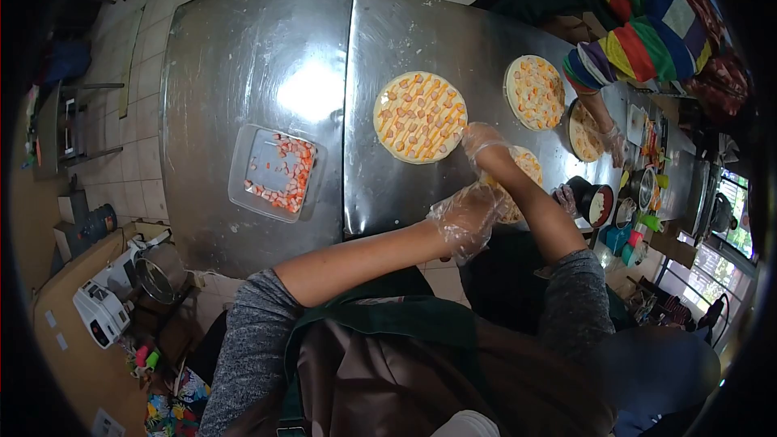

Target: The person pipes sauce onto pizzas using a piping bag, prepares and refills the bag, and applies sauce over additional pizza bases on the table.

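My left hand [465,220], in a loose clear plastic glove, reaches across to a topped round dough [528,163] partly hidden behind my right forearm. Its fingers are obscured by plastic and folds, and I cannot make out what it holds. My right hand [484,142], also gloved, is at the lower right rim of a larger round dough [421,117] with orange sauce lines and pinkish pieces. The fingers of that hand are indistinct. To the left, a clear square container [243,170] holds red and white chopped pieces.
A metal table [251,57] has a seam down its middle. Two more topped rounds [536,93] [584,133] lie at the right, where a person in a striped top [639,48] reaches in with a gloved hand. Bowls [600,204] stand nearby. A white mixer [105,307] is lower left.
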Motion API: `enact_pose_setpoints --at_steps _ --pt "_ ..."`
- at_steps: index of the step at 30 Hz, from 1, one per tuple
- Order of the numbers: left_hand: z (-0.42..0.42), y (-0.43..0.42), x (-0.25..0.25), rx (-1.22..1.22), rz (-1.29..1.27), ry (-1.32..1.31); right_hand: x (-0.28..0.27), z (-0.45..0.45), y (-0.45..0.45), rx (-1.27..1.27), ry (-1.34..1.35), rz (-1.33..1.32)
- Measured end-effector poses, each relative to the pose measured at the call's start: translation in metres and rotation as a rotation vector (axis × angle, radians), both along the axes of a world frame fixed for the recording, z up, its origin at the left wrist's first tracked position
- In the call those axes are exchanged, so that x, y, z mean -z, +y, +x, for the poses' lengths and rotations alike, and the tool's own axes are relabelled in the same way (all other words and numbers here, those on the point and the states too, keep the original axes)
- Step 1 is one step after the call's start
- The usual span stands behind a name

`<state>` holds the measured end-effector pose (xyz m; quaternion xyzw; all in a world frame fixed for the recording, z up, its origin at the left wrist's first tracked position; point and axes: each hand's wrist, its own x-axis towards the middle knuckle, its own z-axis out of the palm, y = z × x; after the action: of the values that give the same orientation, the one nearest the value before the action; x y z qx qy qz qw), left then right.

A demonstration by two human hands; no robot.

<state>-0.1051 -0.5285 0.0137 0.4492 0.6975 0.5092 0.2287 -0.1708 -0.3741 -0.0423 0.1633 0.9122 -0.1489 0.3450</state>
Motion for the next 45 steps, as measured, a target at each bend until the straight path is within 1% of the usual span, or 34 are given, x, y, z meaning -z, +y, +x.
enact_pose_setpoints --at_steps 1,2,3,4,7,10,13,16,19,22,23,25,27,28,30,31,33,34,37,39,41,42,43,44,45 --pt "-0.002 -0.004 -0.005 0.012 0.024 0.084 0.007 0.006 -0.002 -0.073 -0.005 -0.016" --pt "-0.004 -0.010 -0.015 0.000 0.078 0.029 0.021 0.018 -0.006 -0.144 -0.010 -0.032" --pt "-0.004 -0.017 -0.024 -0.011 0.133 -0.027 0.023 0.026 -0.012 -0.215 -0.015 -0.048" --pt "-0.002 -0.021 -0.029 -0.021 0.188 -0.083 0.024 0.035 -0.018 -0.173 -0.012 -0.061" --pt "0.006 -0.027 -0.031 0.061 0.035 -0.176 0.018 0.045 -0.034 -0.061 -0.024 -0.072" --pt "-0.002 -0.019 -0.034 0.078 0.006 -0.079 0.024 0.030 -0.010 -0.212 -0.023 -0.030" --pt "-0.006 -0.007 -0.009 0.148 0.003 -0.037 0.000 0.009 0.001 -0.086 -0.005 -0.012" --pt "-0.008 -0.011 -0.015 0.100 0.096 0.029 0.015 0.019 0.004 -0.011 0.057 -0.037" --pt "0.002 -0.021 -0.020 0.112 0.002 -0.051 0.036 0.039 -0.010 0.082 0.037 -0.114" --pt "0.010 -0.036 -0.035 0.212 -0.158 -0.191 0.036 0.037 -0.012 0.120 0.259 -0.199" --pt "0.012 -0.043 -0.049 0.107 -0.111 -0.208 0.024 0.028 -0.014 0.312 0.086 -0.391" --pt "0.018 -0.045 -0.053 0.033 -0.104 -0.244 -0.021 -0.003 -0.021 0.690 -0.275 -0.765" --pt "0.019 -0.045 -0.056 -0.044 -0.094 -0.279 -0.043 -0.024 -0.039 0.714 -0.233 -0.742" --pt "0.017 -0.045 -0.057 -0.031 -0.130 -0.256 -0.046 -0.032 -0.044 0.724 -0.213 -0.729" --pt "0.011 -0.048 -0.059 -0.006 -0.205 -0.214 -0.027 -0.046 -0.040 0.706 -0.224 -0.842" --pt "0.011 -0.050 -0.056 -0.066 -0.175 -0.171 -0.018 -0.052 -0.038 0.696 -0.231 -0.899" --pt "0.010 -0.054 -0.048 -0.185 -0.117 -0.083 -0.012 -0.063 -0.052 0.607 -0.122 -0.748" --pt "0.010 -0.055 -0.046 -0.178 -0.144 -0.105 -0.009 -0.068 -0.057 0.562 -0.067 -0.672" --pt "0.007 -0.058 -0.043 -0.153 -0.217 -0.177 0.021 -0.082 -0.060 0.335 -0.021 -0.531" --pt "0.005 -0.058 -0.038 -0.130 -0.253 -0.234 0.017 -0.090 -0.067 0.007 0.023 -0.378" --pt "0.002 -0.056 -0.028 -0.200 -0.209 -0.282 0.031 -0.096 -0.063 -0.368 0.182 -0.185" --pt "0.000 -0.054 -0.021 -0.233 -0.188 -0.306 0.048 -0.095 -0.057 -0.577 0.319 -0.069" --pt "0.001 -0.049 -0.008 -0.269 -0.145 -0.206 0.065 -0.101 -0.050 -0.659 0.329 -0.026" --pt "-0.003 -0.045 0.000 -0.303 -0.103 -0.105 0.068 -0.108 -0.050 -0.741 0.343 0.018" --pt "-0.005 -0.043 0.007 -0.337 -0.061 -0.004 0.071 -0.119 -0.048 -0.695 0.230 -0.012"
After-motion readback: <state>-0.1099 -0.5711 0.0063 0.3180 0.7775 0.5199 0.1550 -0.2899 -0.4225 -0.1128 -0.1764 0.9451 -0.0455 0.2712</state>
